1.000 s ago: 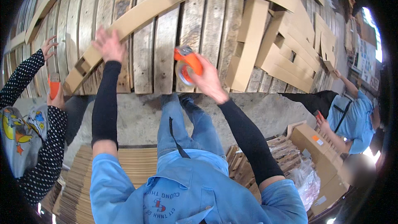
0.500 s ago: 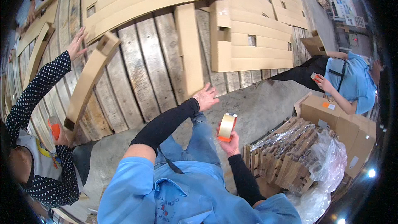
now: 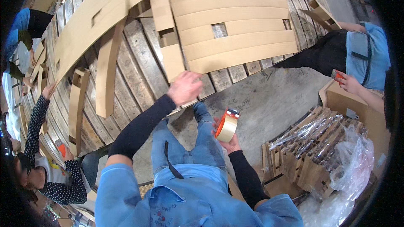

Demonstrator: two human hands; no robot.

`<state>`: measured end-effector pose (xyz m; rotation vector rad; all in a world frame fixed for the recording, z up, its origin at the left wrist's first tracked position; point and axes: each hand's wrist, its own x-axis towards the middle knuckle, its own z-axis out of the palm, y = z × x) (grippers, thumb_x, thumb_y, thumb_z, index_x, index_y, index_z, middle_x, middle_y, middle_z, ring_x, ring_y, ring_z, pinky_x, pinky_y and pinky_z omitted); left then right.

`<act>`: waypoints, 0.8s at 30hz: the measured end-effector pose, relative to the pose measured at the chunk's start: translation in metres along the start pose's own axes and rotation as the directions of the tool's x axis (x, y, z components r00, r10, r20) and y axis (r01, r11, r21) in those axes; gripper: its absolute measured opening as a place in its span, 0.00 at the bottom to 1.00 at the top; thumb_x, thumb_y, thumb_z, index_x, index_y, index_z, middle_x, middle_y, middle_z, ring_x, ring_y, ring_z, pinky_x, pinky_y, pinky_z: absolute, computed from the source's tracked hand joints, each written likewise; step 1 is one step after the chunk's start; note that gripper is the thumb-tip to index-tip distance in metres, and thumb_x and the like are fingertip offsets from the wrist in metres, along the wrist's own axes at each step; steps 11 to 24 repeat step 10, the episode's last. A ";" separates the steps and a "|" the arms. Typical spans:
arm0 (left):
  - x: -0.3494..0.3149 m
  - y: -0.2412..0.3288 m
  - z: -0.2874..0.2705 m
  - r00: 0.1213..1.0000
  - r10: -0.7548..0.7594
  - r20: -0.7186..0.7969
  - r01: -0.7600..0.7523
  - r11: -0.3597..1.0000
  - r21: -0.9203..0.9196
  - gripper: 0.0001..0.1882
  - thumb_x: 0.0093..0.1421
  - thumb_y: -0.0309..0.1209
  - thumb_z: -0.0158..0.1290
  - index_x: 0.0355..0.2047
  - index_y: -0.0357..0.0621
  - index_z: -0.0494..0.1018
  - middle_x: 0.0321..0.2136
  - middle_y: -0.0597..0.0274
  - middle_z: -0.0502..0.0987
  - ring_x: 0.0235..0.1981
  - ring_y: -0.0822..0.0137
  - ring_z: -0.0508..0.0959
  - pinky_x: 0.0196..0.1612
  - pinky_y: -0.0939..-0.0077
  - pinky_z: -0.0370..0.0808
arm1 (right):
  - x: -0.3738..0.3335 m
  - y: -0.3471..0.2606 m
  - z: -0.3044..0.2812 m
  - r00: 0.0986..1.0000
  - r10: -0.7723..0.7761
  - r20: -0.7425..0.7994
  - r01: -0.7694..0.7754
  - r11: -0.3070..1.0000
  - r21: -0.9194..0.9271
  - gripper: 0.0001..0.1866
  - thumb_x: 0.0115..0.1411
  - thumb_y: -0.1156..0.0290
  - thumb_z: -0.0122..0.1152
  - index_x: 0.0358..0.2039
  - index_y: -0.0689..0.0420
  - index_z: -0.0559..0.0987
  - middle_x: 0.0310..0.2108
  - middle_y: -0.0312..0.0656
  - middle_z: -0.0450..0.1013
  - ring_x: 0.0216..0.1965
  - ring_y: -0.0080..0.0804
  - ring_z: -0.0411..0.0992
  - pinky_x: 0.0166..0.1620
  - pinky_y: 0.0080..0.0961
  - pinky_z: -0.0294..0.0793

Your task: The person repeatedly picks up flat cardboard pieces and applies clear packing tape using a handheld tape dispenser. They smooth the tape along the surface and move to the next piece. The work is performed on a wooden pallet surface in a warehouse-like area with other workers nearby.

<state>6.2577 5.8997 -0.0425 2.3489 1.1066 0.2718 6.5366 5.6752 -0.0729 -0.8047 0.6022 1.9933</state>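
Observation:
My right hand [image 3: 229, 141] grips a red tape dispenser [image 3: 228, 122] loaded with a roll of tan tape, held in front of my thigh. My left hand [image 3: 186, 89] is at the near end of a narrow folded cardboard piece [image 3: 172, 61] with a cut-out. Motion blurs its fingers, so whether they touch the cardboard is unclear. Right beside that piece lies a wide creased cardboard sheet [image 3: 242, 44] with rectangular holes. Further left, a separate folded cardboard strip [image 3: 108, 73] rests on the slatted wooden table [image 3: 141, 65].
A co-worker in dotted sleeves [image 3: 35, 128] holds the edge of a long cardboard sheet [image 3: 94, 21] at left. Another in blue [image 3: 365, 52] stands at right with a red tool. Stacked cardboard pieces [image 3: 309, 149] with clear plastic wrap [image 3: 351, 164] stand near my right side.
My left hand has moved from the plain strip to the folded piece beside the wide sheet. The dispenser has tilted in my right hand. The co-worker at left now holds the long sheet, which has shifted nearer.

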 end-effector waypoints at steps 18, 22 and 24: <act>0.043 -0.156 0.029 0.375 -0.926 -0.041 0.878 0.340 0.337 0.41 0.58 0.62 0.55 0.67 0.55 0.68 0.73 0.51 0.56 0.73 0.43 0.54 0.68 0.22 0.48 | 0.138 -0.231 0.048 0.910 -0.413 0.027 0.395 0.846 -0.358 0.26 0.70 0.63 0.56 0.65 0.60 0.69 0.59 0.43 0.75 0.59 0.39 0.75 0.59 0.42 0.77; 0.043 -0.156 0.029 0.375 -0.926 -0.041 0.878 0.340 0.337 0.41 0.58 0.62 0.55 0.67 0.55 0.68 0.73 0.51 0.56 0.73 0.43 0.54 0.68 0.22 0.48 | 0.138 -0.231 0.048 0.910 -0.413 0.027 0.395 0.846 -0.358 0.26 0.70 0.63 0.56 0.65 0.60 0.69 0.59 0.43 0.75 0.59 0.39 0.75 0.59 0.42 0.77; 0.043 -0.156 0.029 0.375 -0.926 -0.041 0.878 0.340 0.337 0.41 0.58 0.62 0.55 0.67 0.55 0.68 0.73 0.51 0.56 0.73 0.43 0.54 0.68 0.22 0.48 | 0.138 -0.231 0.048 0.910 -0.413 0.027 0.395 0.846 -0.358 0.26 0.70 0.63 0.56 0.65 0.60 0.69 0.59 0.43 0.75 0.59 0.39 0.75 0.59 0.42 0.77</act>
